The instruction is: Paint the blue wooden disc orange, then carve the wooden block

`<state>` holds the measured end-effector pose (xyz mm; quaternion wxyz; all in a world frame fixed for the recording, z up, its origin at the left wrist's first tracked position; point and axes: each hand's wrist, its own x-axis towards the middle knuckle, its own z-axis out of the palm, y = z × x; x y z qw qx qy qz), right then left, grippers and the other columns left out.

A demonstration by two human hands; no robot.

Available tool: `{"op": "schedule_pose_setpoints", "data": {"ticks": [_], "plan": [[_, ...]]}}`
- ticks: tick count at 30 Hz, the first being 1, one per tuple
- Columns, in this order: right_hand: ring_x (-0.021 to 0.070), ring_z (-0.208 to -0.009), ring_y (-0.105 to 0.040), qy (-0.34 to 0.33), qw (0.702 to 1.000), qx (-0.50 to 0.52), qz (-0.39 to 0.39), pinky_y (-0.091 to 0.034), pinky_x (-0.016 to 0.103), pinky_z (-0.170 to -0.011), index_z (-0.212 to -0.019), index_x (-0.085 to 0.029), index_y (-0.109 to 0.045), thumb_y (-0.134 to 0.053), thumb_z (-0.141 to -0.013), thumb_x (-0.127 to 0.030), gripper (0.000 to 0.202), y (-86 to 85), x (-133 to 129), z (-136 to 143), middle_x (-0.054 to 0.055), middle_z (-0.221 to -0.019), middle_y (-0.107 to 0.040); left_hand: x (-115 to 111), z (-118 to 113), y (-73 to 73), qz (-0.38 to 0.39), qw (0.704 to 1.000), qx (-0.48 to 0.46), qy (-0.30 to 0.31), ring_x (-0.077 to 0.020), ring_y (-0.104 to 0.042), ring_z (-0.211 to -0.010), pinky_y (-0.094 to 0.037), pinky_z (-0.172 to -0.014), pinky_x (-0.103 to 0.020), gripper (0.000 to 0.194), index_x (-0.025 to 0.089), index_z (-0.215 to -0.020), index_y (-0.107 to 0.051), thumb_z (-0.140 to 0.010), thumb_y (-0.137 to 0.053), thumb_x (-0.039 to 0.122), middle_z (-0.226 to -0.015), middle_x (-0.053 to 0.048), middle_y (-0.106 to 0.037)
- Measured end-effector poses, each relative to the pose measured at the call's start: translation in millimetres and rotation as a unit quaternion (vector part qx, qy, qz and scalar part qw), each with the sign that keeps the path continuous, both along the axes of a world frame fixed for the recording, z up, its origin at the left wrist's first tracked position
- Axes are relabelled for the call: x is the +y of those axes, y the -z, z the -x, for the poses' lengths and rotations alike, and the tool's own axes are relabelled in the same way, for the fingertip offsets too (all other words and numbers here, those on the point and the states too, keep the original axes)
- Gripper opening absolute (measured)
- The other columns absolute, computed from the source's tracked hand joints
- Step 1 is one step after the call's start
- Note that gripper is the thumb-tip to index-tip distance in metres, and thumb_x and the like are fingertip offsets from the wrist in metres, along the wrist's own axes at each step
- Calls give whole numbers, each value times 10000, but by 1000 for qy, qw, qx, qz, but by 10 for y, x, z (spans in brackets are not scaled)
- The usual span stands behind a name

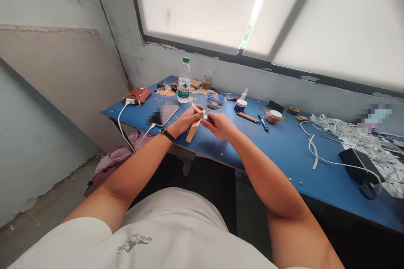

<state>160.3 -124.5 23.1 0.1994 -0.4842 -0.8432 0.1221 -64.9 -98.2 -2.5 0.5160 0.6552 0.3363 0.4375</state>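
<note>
My left hand (pixel 188 120) is closed round a light wooden piece (pixel 195 129) near the table's front edge. The lower end of the wood sticks out below the fingers and points toward me. A thin white strip (pixel 197 107) shows above the left fingers. My right hand (pixel 217 125) is closed just to the right of the wood, round a small tool whose metallic part (pixel 206 117) meets the wood's upper end. Most of the tool is hidden in the fingers, so its kind is unclear.
On the blue table (pixel 277 151) stand a water bottle (pixel 184 84), a cup (pixel 208 80), paint jars (pixel 240 105) and a phone (pixel 167 115). Wood shavings (pixel 166 90) lie at the back left. A black box (pixel 360 164), cables and white strips (pixel 344 128) are at right.
</note>
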Motion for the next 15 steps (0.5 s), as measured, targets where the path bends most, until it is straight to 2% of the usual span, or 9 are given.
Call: {"op": "schedule_pose_setpoints", "data": {"ticks": [3,6,8,12,15], "plan": [[227,-784,-552,7,1000,-4,2,-372,375,-771,-888,-298,-526,-702,-1260,-577,498,-20,-33,20,22,-807,-617,-87,52,41,10,1000,-8,-25,-285,-709,-1155,-566,-965,-348,672,212,-1328,-715,-974,-932,741,-1205,-89,-797],[228,-790,-550,8,1000,-14,6,-373,376,-777,-908,-290,-553,-672,-1273,-572,477,-26,-59,46,27,-832,-630,-209,103,133,12,999,-43,11,-373,-762,-1365,-603,-1083,-385,883,205,-1481,-763,-872,-1019,791,-1397,-154,-864],[229,-791,-546,10,1000,-21,6,-368,376,-779,-914,-288,-561,-651,-1278,-554,459,-21,-72,66,27,-837,-631,-296,124,191,-2,999,-47,18,-427,-747,-1472,-623,-1151,-418,942,195,-1516,-793,-837,-1051,795,-1498,-179,-866],[228,-785,-549,11,1000,-29,3,-360,377,-778,-909,-289,-543,-610,-1278,-517,439,-2,-90,102,28,-829,-634,-417,116,287,-49,999,12,-7,-490,-708,-1630,-660,-1277,-496,1029,225,-1625,-809,-787,-1108,742,-1687,-184,-820],[223,-776,-532,7,999,-45,-1,-347,366,-769,-926,-292,-533,-577,-1269,-480,393,14,-96,117,29,-848,-647,-420,77,374,-80,996,26,-39,-485,-716,-1691,-650,-1375,-564,1074,261,-1778,-752,-864,-1051,740,-1816,-184,-770]]}}
